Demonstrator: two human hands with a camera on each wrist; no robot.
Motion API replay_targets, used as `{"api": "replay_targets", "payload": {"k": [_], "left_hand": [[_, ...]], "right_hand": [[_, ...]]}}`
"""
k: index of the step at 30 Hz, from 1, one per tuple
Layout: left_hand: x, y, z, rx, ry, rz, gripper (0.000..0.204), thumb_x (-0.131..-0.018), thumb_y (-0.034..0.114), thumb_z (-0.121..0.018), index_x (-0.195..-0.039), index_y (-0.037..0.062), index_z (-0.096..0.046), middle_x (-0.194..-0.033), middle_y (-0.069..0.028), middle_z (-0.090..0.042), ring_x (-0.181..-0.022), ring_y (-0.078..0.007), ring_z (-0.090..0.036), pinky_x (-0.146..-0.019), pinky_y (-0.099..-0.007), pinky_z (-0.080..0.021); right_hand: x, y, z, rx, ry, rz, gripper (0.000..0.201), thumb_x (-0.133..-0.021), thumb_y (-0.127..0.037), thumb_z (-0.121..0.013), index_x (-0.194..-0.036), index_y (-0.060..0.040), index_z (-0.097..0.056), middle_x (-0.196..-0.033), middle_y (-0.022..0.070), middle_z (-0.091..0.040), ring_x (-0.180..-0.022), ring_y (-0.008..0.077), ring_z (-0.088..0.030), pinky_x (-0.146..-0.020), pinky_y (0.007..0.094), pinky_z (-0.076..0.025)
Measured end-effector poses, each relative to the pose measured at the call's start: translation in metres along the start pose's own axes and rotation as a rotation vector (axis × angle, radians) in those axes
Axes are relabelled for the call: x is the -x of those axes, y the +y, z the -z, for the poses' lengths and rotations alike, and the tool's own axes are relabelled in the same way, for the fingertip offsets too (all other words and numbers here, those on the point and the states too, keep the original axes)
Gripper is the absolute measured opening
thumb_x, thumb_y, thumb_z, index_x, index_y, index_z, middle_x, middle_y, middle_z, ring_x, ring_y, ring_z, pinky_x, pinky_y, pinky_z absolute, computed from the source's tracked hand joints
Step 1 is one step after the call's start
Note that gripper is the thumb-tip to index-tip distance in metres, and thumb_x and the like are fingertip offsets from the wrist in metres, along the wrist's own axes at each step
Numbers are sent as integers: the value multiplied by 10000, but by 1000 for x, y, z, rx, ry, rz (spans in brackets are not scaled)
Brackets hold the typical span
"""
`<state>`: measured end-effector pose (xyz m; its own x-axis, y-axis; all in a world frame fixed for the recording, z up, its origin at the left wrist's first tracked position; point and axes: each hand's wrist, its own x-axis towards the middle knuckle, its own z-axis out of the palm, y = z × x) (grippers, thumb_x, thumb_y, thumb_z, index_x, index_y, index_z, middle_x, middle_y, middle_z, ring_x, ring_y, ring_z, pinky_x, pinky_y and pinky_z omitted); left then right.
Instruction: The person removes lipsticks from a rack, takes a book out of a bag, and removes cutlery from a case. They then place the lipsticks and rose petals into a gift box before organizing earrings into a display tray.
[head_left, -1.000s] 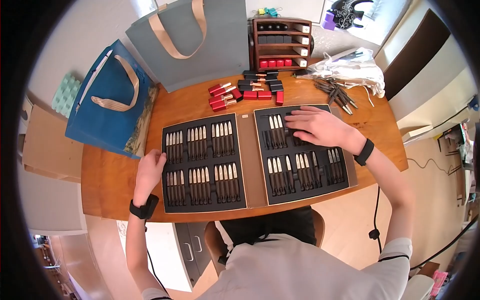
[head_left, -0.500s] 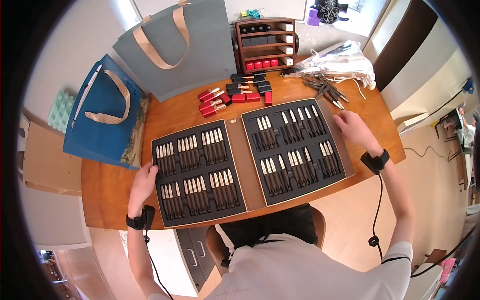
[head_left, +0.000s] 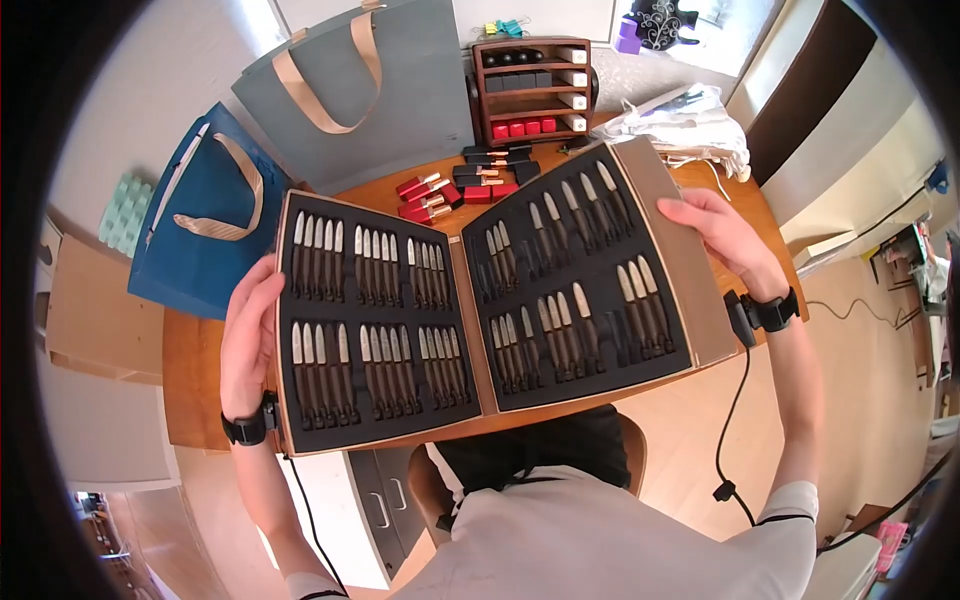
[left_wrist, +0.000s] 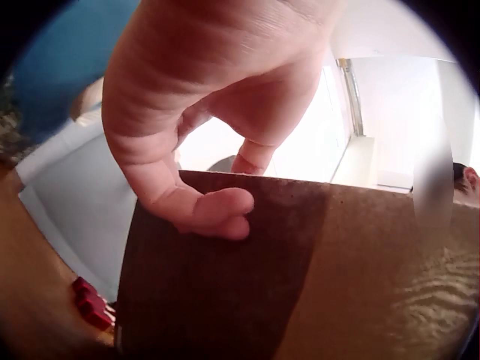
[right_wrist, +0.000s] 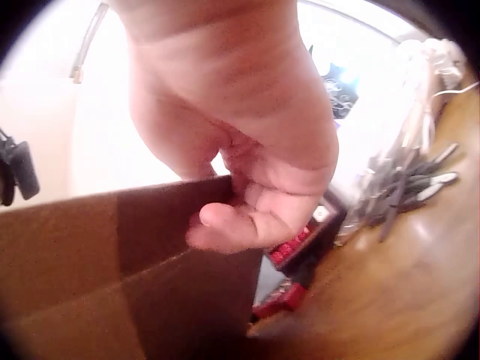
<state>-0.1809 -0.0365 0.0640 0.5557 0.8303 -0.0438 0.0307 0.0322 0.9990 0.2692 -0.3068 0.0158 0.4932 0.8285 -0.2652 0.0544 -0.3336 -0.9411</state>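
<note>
A brown book-like case (head_left: 688, 265) lies spread wide, its two halves tilted up off the table. Both black trays (head_left: 352, 315) hold rows of slim dark sticks (head_left: 381, 375) with pale pointed tips; some slots on the right half show no stick. My left hand (head_left: 245, 345) grips the case's left edge, and in the left wrist view its fingers curl over the brown board (left_wrist: 225, 300). At the far right, my right hand (head_left: 728, 232) holds the outer flap; the right wrist view shows fingers bent over the flap's edge (right_wrist: 172, 292).
Red lipsticks (head_left: 425, 186) and black ones (head_left: 488, 175) lie behind the case, before a small wooden shelf (head_left: 532, 90). A grey bag (head_left: 420, 110) and a blue bag (head_left: 180, 260) stand at left. Loose dark sticks (right_wrist: 405, 187) and white plastic (head_left: 690, 125) are at back right.
My right hand has gone from over the right tray to the case's outer flap. Both hands have since raised the case off the table, and its halves now tilt inward.
</note>
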Motion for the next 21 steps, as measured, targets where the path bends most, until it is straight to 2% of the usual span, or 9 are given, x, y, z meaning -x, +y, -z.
{"api": "replay_targets", "payload": {"k": [3, 6, 8, 10, 12, 14, 15, 19, 21], "left_hand": [[-4, 22, -32, 23, -84, -62, 392, -1020, 189, -618, -1351, -15, -573, -1151, -23, -709, -936, -79, -698, -782, -198, -547], [-13, 36, -46, -60, -223, -79, 430, -1015, 163, -633, -1395, -15, -542, -1080, -30, -689, -840, -80, -650, -710, -259, -537], [-12, 42, -59, -69, -332, -113, 463, -1015, 163, -641, -1419, -26, -516, -1063, -60, -689, -837, -111, -668, -699, -276, -548], [-9, 44, -67, -34, -405, -92, 484, -1028, 192, -646, -1429, -36, -499, -1065, -86, -685, -823, -134, -685, -716, -288, -565], [-7, 45, -62, -187, -302, -123, 483, -1048, 227, -622, -1432, -37, -496, -1099, -88, -683, -864, -128, -683, -749, -289, -567], [-2, 44, -47, -89, -288, -100, 484, -1065, 272, -596, -1423, -38, -500, -1145, -82, -674, -902, -119, -675, -779, -282, -560], [-1, 41, -38, -40, -286, -87, 487, -1073, 295, -582, -1419, -39, -503, -1168, -79, -669, -922, -115, -671, -795, -279, -557], [8, 33, -8, -32, -244, -111, 552, -1110, 434, -443, -1403, -28, -512, -1248, -72, -646, -1050, -134, -669, -905, -286, -538], [13, 33, 2, -51, -181, -101, 643, -1115, 529, -344, -1419, -15, -503, -1282, -80, -644, -1121, -150, -669, -970, -285, -523]], "right_hand": [[-1, -49, -38, -117, -85, 28, 333, -972, -412, -708, -1082, -99, -738, -816, -87, -655, -643, -22, -541, -506, 167, -342], [11, -98, -96, -195, -145, 159, 340, -987, -417, -682, -1072, -93, -742, -840, -84, -667, -676, -17, -558, -538, 174, -368], [-2, -107, -133, -164, -212, 300, 363, -1008, -411, -651, -1090, -70, -741, -882, -67, -690, -750, 3, -593, -618, 185, -424], [1, -128, -163, -180, -392, 294, 383, -1019, -398, -637, -1138, -47, -731, -955, -38, -709, -860, 23, -620, -738, 193, -469], [-14, -125, -188, -238, -409, 311, 450, -1030, -431, -615, -1230, -37, -699, -1043, -15, -711, -930, 40, -626, -799, 215, -482], [-13, -130, -208, -230, -368, 313, 482, -1043, -458, -591, -1257, -37, -685, -1074, -10, -706, -947, 44, -622, -807, 223, -481], [-12, -134, -214, -166, -452, 370, 617, -1075, -575, -447, -1285, -36, -660, -1080, 6, -705, -932, 77, -637, -808, 251, -491], [-25, -138, -242, -227, -763, 450, 831, -1068, -686, -154, -1329, -31, -593, -908, 31, -648, -784, 143, -649, -738, 300, -519], [-24, -142, -259, -240, -785, 515, 783, -1088, -640, -157, -1280, -29, -607, -831, 37, -611, -720, 139, -634, -691, 276, -522]]}}
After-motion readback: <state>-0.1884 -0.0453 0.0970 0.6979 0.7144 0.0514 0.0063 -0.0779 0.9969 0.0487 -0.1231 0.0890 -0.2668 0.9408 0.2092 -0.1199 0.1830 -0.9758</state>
